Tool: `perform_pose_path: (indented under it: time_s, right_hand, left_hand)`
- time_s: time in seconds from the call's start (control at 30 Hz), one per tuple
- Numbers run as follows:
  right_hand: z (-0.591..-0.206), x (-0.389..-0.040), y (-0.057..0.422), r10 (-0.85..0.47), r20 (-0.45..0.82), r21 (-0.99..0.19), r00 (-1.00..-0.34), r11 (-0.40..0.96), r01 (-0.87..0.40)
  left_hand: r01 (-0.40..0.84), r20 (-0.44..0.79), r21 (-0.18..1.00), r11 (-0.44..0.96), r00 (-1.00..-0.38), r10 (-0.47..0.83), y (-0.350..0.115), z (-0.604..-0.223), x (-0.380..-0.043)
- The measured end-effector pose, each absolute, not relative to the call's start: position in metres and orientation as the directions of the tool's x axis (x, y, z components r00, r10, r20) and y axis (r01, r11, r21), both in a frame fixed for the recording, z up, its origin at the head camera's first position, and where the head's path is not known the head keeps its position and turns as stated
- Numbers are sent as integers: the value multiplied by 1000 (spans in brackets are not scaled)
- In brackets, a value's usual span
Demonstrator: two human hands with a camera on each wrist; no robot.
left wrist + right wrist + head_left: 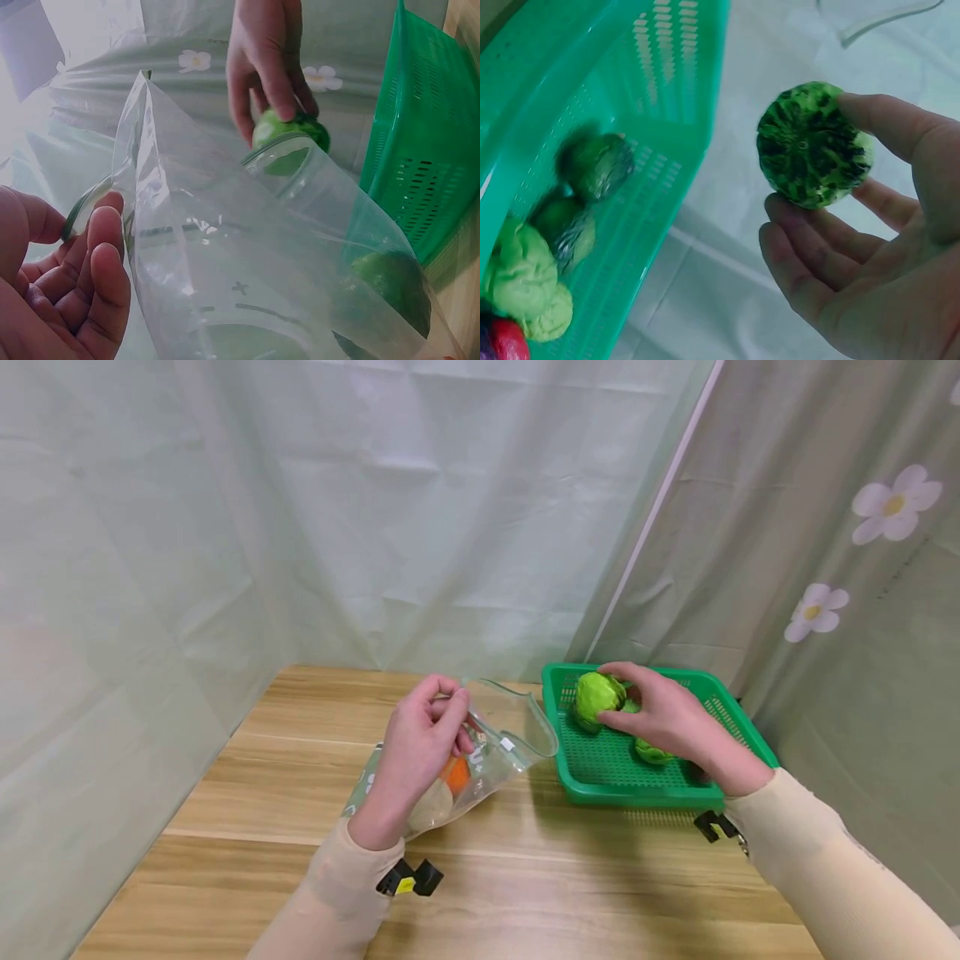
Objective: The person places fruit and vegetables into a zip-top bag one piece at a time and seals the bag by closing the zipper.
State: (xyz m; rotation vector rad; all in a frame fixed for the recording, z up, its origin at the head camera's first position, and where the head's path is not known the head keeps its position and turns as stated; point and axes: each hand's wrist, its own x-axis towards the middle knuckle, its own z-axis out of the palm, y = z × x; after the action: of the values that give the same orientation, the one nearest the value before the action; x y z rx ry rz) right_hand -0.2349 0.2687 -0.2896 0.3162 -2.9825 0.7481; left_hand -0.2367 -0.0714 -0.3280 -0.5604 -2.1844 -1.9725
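My right hand [667, 714] grips a round green vegetable [597, 695] between thumb and fingers. From the right wrist view, the vegetable [810, 146] shows dark mottled streaks radiating from its centre, and it is held up beside the basket. My left hand [420, 735] pinches the edge of a clear zip bag [491, 781], whose mouth gapes toward the basket. Through the plastic show an orange piece [457, 774] and a pale rounded one [435, 802]. In the left wrist view, a dark green round thing [394, 292] shows through the bag's lower side.
A green plastic basket [622, 797] stands right of the bag on the wooden table [247, 785]. It holds a pale green leafy vegetable [525, 274], dark green ones [600, 165] and a red one [508, 341]. A pale curtain [450, 510] hangs behind the table.
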Motion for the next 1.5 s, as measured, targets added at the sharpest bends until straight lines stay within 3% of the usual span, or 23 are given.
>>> perform_pose_path:
  time_s: [0.23, 0.53, 0.9, 1.5]
  right_hand:
    - [-282, -223, 254, -200, 130, -598, -971, 765, -237]
    - [-277, -211, 234, -254, 159, -684, -954, 668, -292]
    - [-282, -219, 206, -345, 169, -727, -923, 589, -353]
    - [-286, -223, 185, -407, 145, -716, -902, 586, -379]
  left_hand:
    - [365, 349, 929, 59, -920, 180, -70, -327, -236]
    - [366, 347, 928, 69, -918, 191, -70, -328, -237]
    - [369, 350, 927, 72, -916, 196, -70, -328, -236]
    - [368, 349, 926, 79, -918, 189, -67, -327, -237]
